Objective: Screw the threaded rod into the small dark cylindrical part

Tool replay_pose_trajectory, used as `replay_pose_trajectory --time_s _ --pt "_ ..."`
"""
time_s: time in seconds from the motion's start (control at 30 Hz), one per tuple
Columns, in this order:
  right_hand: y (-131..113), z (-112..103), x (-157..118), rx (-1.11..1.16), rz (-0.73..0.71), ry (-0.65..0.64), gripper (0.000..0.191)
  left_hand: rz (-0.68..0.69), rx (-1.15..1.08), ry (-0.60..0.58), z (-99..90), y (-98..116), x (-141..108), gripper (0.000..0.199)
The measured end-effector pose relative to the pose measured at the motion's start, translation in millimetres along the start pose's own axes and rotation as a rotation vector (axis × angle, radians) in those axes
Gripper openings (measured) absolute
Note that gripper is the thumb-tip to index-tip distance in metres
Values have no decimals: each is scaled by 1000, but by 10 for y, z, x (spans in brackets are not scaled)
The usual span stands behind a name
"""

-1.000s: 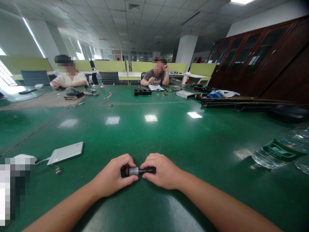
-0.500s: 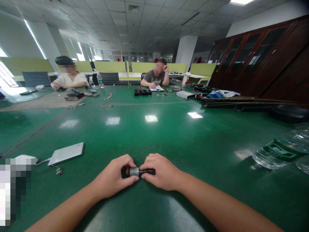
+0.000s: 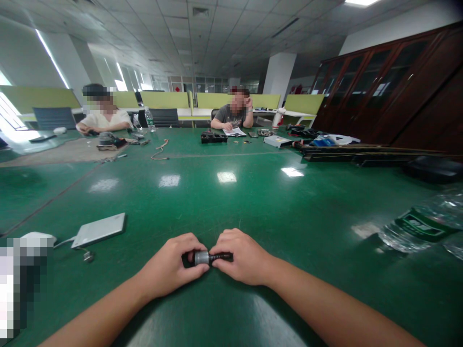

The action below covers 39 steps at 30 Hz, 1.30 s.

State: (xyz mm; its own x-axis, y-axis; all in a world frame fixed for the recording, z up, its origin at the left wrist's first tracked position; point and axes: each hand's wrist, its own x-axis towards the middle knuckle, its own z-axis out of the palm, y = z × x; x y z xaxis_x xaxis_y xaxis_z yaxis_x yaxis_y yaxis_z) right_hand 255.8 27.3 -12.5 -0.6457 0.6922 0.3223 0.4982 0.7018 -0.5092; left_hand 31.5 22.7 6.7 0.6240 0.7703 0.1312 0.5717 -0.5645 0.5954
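Observation:
A small part with a silver metal cylinder (image 3: 201,258) and a dark ridged shaft (image 3: 221,257) lies crosswise between my two hands, low over the green table. My left hand (image 3: 181,262) is closed round the cylinder end, with thumb below and fingers above. My right hand (image 3: 242,255) pinches the shaft side in the same way. Both hands' fingertips come close together at the join of cylinder and shaft. The far left end of the part is partly hidden in my left hand's shadow.
To the left lie a flat silver box (image 3: 100,230) with a cable and a small metal piece (image 3: 88,256). Water bottles (image 3: 419,226) lie at the right. Across the green table (image 3: 202,202) sit two people, near a black tray (image 3: 214,138) and long dark bars (image 3: 336,153).
The part and my hands stay almost in place; the silver cylinder has shifted a hair to the right. My grip looks the same.

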Motion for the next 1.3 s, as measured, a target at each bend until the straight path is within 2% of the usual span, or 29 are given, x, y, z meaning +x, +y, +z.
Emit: replay_pose_trajectory --time_s 0.23,0.43,0.73,1.17,1.3 --pt "27 17 -6 8 -21 20 15 -11 82 -12 14 18 4 14" --pt "24 4 -6 7 -7 18 14 -23 200 -69 19 61 -31 19" --pt "34 -44 -36 0 -2 11 14 -84 173 -90 -6 53 -19 20" --pt "154 -247 -87 -23 35 -70 10 -111 142 -96 -18 61 -22 20" --pt "277 -387 -97 -17 119 -117 11 -122 133 -102 -28 54 -22 21"
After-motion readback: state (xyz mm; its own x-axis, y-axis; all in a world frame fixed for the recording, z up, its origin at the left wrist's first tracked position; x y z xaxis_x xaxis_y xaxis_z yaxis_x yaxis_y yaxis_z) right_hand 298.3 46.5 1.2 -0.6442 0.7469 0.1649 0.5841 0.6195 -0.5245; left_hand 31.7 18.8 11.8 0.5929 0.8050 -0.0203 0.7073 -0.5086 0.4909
